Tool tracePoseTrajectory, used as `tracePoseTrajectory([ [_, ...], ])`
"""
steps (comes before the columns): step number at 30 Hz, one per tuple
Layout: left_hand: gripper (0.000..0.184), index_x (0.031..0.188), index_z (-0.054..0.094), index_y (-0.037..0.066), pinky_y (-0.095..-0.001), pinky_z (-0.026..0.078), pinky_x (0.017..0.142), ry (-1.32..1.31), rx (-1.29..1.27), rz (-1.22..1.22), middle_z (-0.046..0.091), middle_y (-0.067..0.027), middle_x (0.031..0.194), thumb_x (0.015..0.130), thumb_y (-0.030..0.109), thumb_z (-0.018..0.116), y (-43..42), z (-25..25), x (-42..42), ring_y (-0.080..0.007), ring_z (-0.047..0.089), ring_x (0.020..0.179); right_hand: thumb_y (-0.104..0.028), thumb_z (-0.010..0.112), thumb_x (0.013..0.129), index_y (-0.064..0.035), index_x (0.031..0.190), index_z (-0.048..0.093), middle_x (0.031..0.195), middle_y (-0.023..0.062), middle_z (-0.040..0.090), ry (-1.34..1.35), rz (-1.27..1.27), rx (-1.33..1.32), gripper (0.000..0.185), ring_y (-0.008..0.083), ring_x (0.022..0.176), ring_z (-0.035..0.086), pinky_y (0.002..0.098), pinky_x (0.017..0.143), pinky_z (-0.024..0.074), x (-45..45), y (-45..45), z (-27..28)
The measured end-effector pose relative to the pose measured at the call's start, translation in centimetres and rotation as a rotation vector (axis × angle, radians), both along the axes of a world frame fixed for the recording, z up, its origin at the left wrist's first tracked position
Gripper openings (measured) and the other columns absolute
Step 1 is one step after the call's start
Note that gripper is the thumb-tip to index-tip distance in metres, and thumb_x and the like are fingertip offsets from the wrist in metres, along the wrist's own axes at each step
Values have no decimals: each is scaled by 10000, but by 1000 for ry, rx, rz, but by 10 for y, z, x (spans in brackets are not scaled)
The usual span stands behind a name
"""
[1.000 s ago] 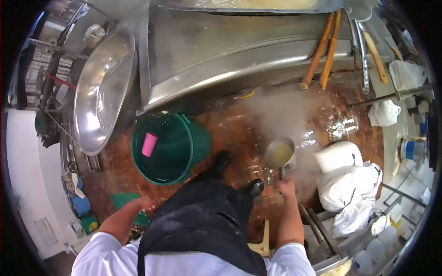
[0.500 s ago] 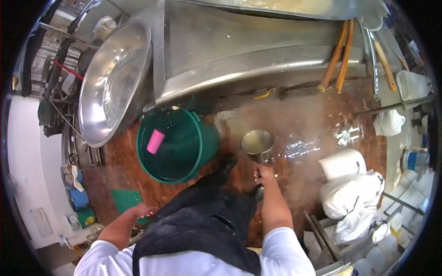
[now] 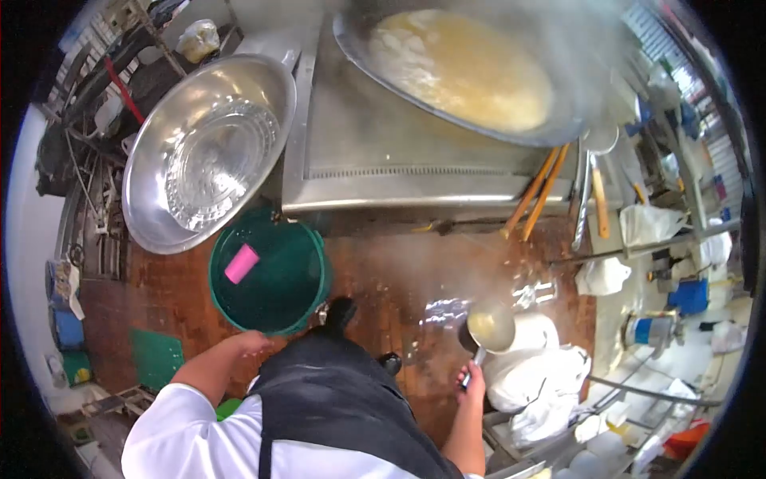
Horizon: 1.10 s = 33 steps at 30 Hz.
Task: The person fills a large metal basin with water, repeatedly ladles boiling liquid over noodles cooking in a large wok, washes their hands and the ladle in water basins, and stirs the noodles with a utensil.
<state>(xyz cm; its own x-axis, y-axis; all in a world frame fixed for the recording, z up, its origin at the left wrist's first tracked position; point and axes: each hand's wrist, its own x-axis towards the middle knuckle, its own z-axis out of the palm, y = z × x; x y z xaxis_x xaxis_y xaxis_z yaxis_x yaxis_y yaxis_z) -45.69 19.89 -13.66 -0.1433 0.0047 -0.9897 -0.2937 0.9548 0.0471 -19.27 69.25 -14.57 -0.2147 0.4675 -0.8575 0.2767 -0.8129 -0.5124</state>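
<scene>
My right hand [image 3: 471, 379] is closed around the handle of a metal saucepan [image 3: 504, 342], which has pale yellowish liquid in it. The saucepan is held above the floor, in front of a white container [image 3: 536, 332] and white bags. My left hand [image 3: 253, 343] hangs beside my apron, just below the rim of a green tub [image 3: 325, 267]. It appears to hold nothing, its fingers loosely extended and slightly blurred. Inside the tub lies a pink cylinder [image 3: 241, 263]. On the steel stove sits a large wide pan [image 3: 447, 118] of steaming, foamy yellowish liquid.
A big shiny metal basin [image 3: 152, 180] stands tilted at the upper left. Wooden sticks [image 3: 536, 195] and long-handled tools [image 3: 600, 199] lean by the stove's right end. White bags [image 3: 542, 383] lie at the right. The brown tiled floor [image 3: 391, 279] has wet, shiny patches.
My right hand has swung the saucepan to the right, away from the green tub and toward the white container. The view has shifted, showing more of the stove and the steaming pan.
</scene>
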Motion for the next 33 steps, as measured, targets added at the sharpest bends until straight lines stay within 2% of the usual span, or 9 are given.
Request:
tracePoseTrajectory([
  [5,466,746,584,32,-349,409,450,139,64,-148,539,-89,637,797,490,515,27,-32,-30,-205,496,491,-223,563,833,-153,871,473,667,-22,506,-58,-200,279,120,96,469,455,230,393,352,13,35,71],
  [8,578,1058,607,8,-391,451,819,133,55,-272,585,-214,1081,768,501,525,51,-30,-51,-311,563,1020,-183,541,828,-124,925,487,683,5,493,-125,-146,534,126,97,447,444,229,379,346,7,52,122],
  [13,552,920,650,3,-408,455,794,170,136,-231,615,-226,960,778,515,497,69,-18,-48,-346,591,916,-151,529,837,-48,941,507,686,24,485,-71,38,769,149,97,448,449,210,395,371,-31,66,206],
  [18,464,657,583,40,-382,437,536,81,87,35,558,-91,609,793,478,517,46,-84,-3,-227,555,579,-156,554,831,-70,924,514,670,4,508,119,286,696,133,76,446,458,187,378,357,-95,59,259],
  [19,425,776,676,27,-374,470,585,223,74,46,631,-135,733,755,441,579,58,-53,2,-248,585,627,-157,556,830,-74,927,516,666,0,514,158,335,676,134,74,446,459,185,375,354,-109,59,262],
  [22,386,754,672,34,-403,455,550,276,185,122,627,-132,717,765,408,576,36,-108,33,-252,574,594,-149,576,813,-64,972,535,666,-3,529,210,471,634,185,65,449,461,171,392,359,-160,43,272],
  [28,356,907,630,38,-426,420,460,214,207,517,578,-141,710,766,359,572,6,-96,60,-243,548,580,-96,580,802,-40,1061,541,641,-8,526,297,764,748,268,59,444,453,181,383,328,-263,1,267],
  [30,182,727,559,89,-322,298,356,225,236,691,482,-19,541,813,247,586,-20,-150,75,-147,425,409,-70,602,794,-18,1135,522,665,-39,508,284,871,787,353,28,461,418,171,411,357,-292,-12,266],
  [33,152,733,560,106,-306,297,348,192,352,583,496,-14,577,812,235,551,-31,-108,65,-142,424,411,-107,620,779,8,1121,535,701,-5,531,386,970,1008,371,61,504,457,202,453,379,-325,-21,251],
])
